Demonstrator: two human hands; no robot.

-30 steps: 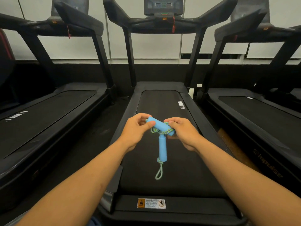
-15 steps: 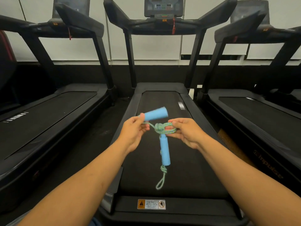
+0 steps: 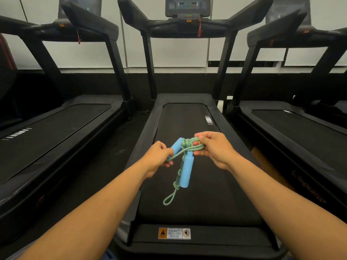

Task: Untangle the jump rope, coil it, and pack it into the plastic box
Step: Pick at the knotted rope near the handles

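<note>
Rope (image 3: 189, 147) — pinched between both hands.

A black treadmill (image 3: 189, 239) fills the middle of the view, its long dark belt (image 3: 206, 199) running away toward an upright console (image 3: 187, 6). On the rear cover, near the viewer, sits a warning sticker (image 3: 174, 233) with an orange panel and small print too fine to read. White marks (image 3: 207, 120) show on the belt's far right edge. 2 more treadmills flank it, 1 left (image 3: 56, 128) and 1 right (image 3: 300, 128), all standing on a dark floor (image 3: 112, 156).
</note>
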